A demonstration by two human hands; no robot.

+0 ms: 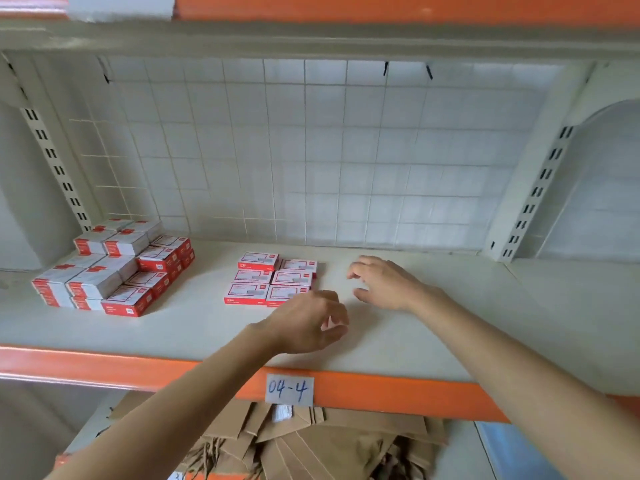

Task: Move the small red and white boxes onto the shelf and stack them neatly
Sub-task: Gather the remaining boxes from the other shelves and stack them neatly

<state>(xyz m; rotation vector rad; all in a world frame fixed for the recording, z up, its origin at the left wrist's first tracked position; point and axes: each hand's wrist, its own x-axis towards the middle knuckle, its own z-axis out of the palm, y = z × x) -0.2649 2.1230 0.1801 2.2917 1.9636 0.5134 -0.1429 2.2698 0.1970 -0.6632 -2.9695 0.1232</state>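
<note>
Both hands empty, fingers apart and loosely curled, over the shelf (450, 323) at mid-frame. Left hand (308, 323) just below and right of the six-box block (273, 280), wrist bent, palm turned right, thumb side overlapping the block's lower right corner; cannot tell whether touching it. Right hand (381, 282) further right, palm down, fingertips pointing left toward the block, clear of it. Forearms stretched in from the lower edge of the frame, crossing the orange rail (398, 393) near the 04-4 label (289, 389).

Red and white boxes all on the shelf: the block, two columns by three rows, at centre, and a taller stack (114, 268) at left, several layers high and stepped.

Likely step: squaring the block. Best done with flat palms against opposite sides, pressing evenly so rows close up without sliding askew; light pressure only, since such small cartons probably skid easily on the smooth shelf. Next layer to sit flush, edges matched.
</note>
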